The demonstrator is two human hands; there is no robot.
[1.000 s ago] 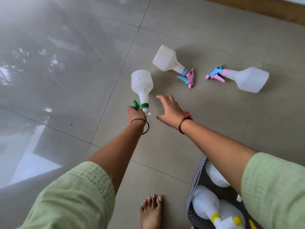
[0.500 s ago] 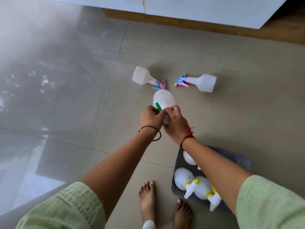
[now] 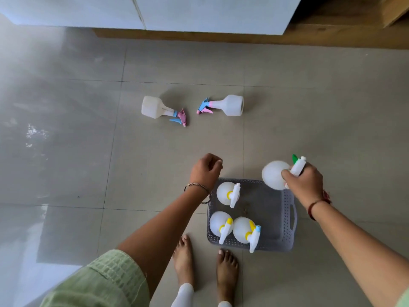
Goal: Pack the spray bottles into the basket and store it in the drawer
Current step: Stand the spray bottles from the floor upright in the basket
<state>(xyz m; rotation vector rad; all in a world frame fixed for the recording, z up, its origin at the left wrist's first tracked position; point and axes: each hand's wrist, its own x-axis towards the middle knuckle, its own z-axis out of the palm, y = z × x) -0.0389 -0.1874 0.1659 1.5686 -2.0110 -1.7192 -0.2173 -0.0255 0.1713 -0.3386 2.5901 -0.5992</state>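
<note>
A home is suggested by glossy floor tiles [image 3: 309, 120], bare feet [image 3: 183, 258], and white cupboards [image 3: 199, 12] at 12 o'clock.

The floor tiles [image 3: 155, 165] are smooth and glossy, mirroring light at the left. The grey basket [image 3: 287, 218] is perforated matt plastic, the spray bottles [image 3: 232, 105] translucent white plastic. The green sleeve [image 3: 106, 282] is crinkled cloth.

The right hand [image 3: 306, 185] grips a green-nozzled spray bottle [image 3: 275, 177] over the grey basket's [image 3: 287, 220] far corner; the left hand [image 3: 204, 171] hangs loosely curled, seemingly empty.

Three bottles [image 3: 223, 192] stand in the basket [image 3: 287, 220]; two bottles [image 3: 232, 105] lie beyond it.
</note>
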